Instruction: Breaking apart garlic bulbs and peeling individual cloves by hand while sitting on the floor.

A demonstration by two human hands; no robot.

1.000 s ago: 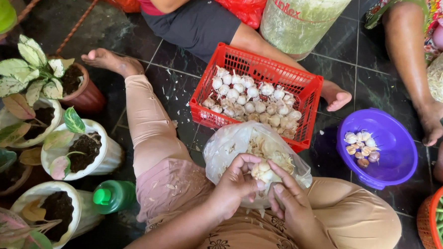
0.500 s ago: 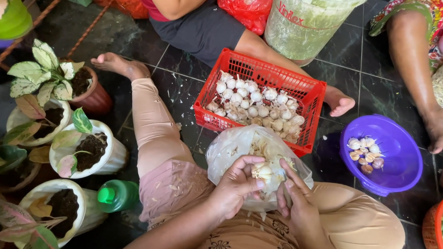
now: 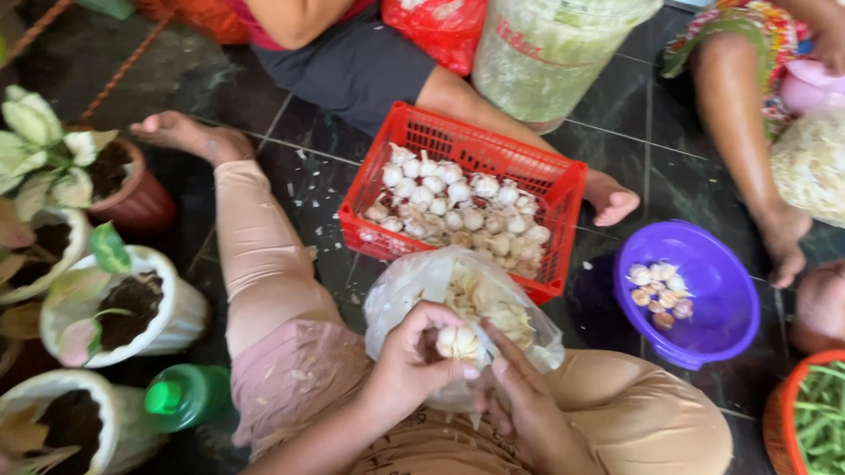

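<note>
Dark tiled floor (image 3: pixel 655 134), potted plants (image 3: pixel 107 290)

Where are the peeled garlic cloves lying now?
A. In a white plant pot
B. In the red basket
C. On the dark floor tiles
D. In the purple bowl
D: a few peeled cloves lie in the purple bowl, while the red basket holds whole bulbs.
</note>
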